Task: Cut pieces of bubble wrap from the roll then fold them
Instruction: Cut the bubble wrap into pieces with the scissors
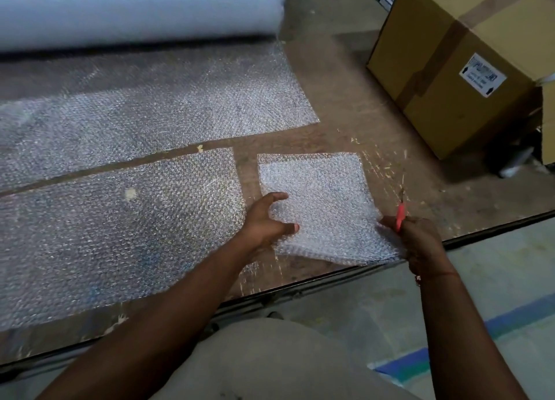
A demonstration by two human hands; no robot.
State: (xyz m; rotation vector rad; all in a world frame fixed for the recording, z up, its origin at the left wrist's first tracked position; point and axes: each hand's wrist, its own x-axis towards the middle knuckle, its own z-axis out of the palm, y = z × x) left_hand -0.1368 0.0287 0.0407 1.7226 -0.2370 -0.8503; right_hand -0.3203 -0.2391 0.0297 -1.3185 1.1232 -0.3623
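Note:
A small square piece of bubble wrap (324, 201) lies near the table's front edge, its near edge lifted and doubled over. My left hand (267, 218) grips that piece at its left side, thumb on top. My right hand (417, 237) holds the piece's right near corner together with a red-handled cutter (400, 216). The big bubble wrap roll (135, 9) lies along the back left. Its unrolled sheet (168, 99) spreads toward me. A long cut strip (120, 225) lies in front of it, left of the small piece.
A taped cardboard box (468, 63) with a white label stands at the back right of the brown table (354, 99). The table's front edge (330, 279) runs diagonally just under my hands. Below it is a pale floor with blue tape (450, 339).

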